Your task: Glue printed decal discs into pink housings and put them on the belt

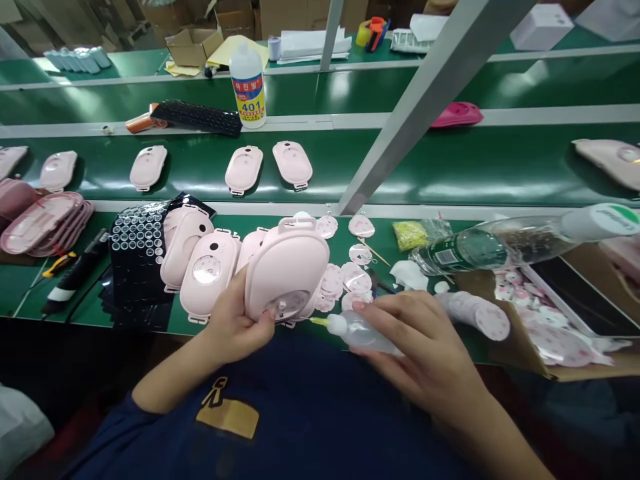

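Note:
My left hand [245, 317] grips a pale pink plastic cover [287, 267] and holds it tilted up over the table's front edge. Its thumb lies by a round recess near the cover's lower end. Wrapped in my right hand [420, 340] is a translucent squeeze bottle [367, 333], lying on its side with a thin yellow-based needle tip [319, 321] pointing left. The tip reaches close to the recess; I cannot tell if it touches. Behind the bottle lie several round patterned discs [356, 277]. More pink covers [209, 273] rest left of my left hand.
A sheet of round black stickers [137, 240] and a black-handled tool [75, 273] lie left. On the right are a clear drink bottle [495, 243], a roll of discs [475, 313] and a cardboard box [535, 347]. A slanted grey post [415, 93] crosses the green conveyor [360, 167], beyond the worktop.

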Motion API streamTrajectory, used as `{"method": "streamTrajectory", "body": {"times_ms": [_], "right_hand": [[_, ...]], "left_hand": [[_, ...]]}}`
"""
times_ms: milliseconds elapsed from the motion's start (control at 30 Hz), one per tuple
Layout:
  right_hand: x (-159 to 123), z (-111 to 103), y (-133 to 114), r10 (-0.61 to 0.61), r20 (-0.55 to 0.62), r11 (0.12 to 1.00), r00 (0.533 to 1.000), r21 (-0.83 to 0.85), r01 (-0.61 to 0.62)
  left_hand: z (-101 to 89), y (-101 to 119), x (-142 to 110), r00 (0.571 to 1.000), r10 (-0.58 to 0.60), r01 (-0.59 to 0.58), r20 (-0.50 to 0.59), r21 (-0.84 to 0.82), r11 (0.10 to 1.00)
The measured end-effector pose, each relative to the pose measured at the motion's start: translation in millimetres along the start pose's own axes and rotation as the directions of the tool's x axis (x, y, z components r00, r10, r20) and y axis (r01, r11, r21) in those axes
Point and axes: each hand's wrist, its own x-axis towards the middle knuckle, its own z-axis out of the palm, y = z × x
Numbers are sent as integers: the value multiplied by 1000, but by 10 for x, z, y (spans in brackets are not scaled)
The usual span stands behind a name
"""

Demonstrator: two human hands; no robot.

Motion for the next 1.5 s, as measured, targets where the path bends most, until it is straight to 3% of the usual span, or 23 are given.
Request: {"method": "streamTrajectory", "body": {"times_ms": [233,633,833,1200,1500], "right_hand": [[6,-75,-88,-17,35,995,999,-95,20],[60,-198,-190,-60,105,987,993,-145,75],[43,-201,-208,-48,121,987,992,-144,66],[26,-192,-224,-35,97,987,995,-155,50],[20,-177,-232,-37,91,986,995,-157,51]], "left_hand": [[42,77,-47,994,-20,27,105,-65,997],[23,109,-97,990,-19,30,138,-82,996],[10,101,-110,993,-12,24,117,-100,995],[18,127,-109,990,-127,136,63,-171,976],[37,166,-57,996,-41,52,73,-147,988]]}}
